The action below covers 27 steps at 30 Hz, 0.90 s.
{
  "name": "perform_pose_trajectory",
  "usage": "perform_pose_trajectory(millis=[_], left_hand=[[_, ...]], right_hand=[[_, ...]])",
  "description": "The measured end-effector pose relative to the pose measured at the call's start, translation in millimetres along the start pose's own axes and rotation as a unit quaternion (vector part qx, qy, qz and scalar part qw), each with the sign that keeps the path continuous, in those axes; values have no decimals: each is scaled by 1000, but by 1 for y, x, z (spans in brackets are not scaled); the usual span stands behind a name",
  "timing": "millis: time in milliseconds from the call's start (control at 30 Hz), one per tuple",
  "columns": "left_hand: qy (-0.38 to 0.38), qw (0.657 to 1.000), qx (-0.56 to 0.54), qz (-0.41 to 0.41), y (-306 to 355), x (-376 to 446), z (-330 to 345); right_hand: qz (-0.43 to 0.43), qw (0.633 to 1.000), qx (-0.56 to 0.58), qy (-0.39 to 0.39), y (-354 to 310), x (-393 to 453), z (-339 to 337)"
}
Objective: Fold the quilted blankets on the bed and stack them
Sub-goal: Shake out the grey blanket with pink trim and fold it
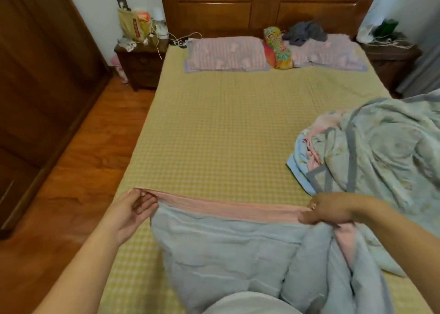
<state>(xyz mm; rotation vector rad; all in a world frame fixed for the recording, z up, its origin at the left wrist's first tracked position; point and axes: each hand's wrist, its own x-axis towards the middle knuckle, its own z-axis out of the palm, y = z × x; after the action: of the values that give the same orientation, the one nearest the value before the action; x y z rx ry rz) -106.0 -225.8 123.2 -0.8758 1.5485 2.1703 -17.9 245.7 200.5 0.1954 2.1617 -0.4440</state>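
Note:
A light blue quilted blanket (221, 249) with a pink edge lies at the near end of the bed (214, 123), its pink band stretched straight across. My left hand (133, 209) pinches the left corner of that band. My right hand (331, 210) grips the band's right end, fingers curled over the cloth. A second quilted blanket (381, 151), pale green-blue with a floral print and grey-blue trim, lies crumpled in a heap on the bed's right side, just beyond my right hand.
Two striped pillows (226, 54) and a bright floral bundle (277, 49) lie at the wooden headboard. Cluttered nightstands stand at both sides (140, 61). A yellow checked sheet covers the mattress. Wooden floor and a wardrobe (35, 75) lie left.

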Motion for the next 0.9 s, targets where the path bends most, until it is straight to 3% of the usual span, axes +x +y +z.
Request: perform_pose_trajectory(millis=[133,267,400,500,567,767,833,900], left_hand=[[30,999,13,-24,36,18,20],[22,996,57,68,104,19,69],[-10,979,65,194,174,11,98],[-26,965,141,218,188,0,88],[-18,959,203,196,175,3,67],[55,952,297,58,41,37,-8],[93,941,325,24,-23,46,-34],[134,918,371,-32,-93,55,-71]], right_hand=[[38,992,25,115,-8,10,-33],[37,958,-21,284,-23,-2,-74],[-7,848,-113,517,-19,-23,-105],[-81,766,-190,609,-14,-26,-100],[-106,747,-249,608,-14,-17,-85],[-148,789,-280,526,4,59,9],[-159,818,-271,483,15,89,62],[-139,876,-276,370,34,115,127]])
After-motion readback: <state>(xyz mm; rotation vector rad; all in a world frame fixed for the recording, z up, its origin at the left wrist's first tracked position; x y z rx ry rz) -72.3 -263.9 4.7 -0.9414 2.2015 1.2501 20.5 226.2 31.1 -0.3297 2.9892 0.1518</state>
